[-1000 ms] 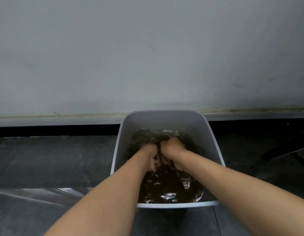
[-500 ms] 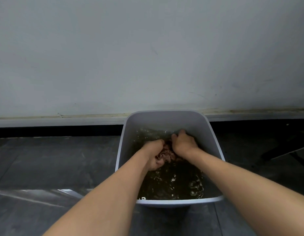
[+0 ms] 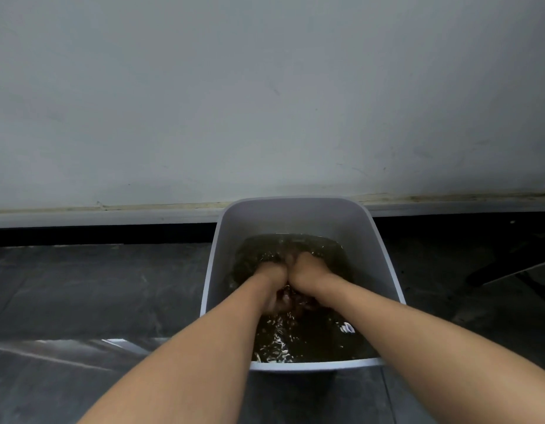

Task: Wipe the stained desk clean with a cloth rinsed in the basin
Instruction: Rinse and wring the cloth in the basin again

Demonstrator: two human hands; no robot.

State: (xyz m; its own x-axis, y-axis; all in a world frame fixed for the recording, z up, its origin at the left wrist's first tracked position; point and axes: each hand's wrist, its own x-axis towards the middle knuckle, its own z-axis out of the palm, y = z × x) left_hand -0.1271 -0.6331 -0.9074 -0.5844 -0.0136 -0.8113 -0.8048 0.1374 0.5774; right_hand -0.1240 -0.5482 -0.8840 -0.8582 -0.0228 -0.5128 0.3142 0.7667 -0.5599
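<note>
In the basin (image 3: 295,218), left hand (image 3: 272,281) and right hand (image 3: 309,272) press together again, gripping the submerged cloth (image 3: 298,298); rinsing continues.

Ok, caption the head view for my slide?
Left hand and right hand grip the cloth in the basin of murky water.

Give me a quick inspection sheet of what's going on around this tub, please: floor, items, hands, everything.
Surface: dark floor, with a pale glare streak at left; no desk in view.
Job's things: grey basin holding murky brown water; reddish cloth bunched between the hands, mostly submerged.
Clutter: nothing seen.
Hands: left hand and right hand both grip the cloth, knuckles together, partly under water.
Cables: nothing seen.
Surroundings: plain grey wall behind the basin; dark shape at right, too unclear to name.
</note>
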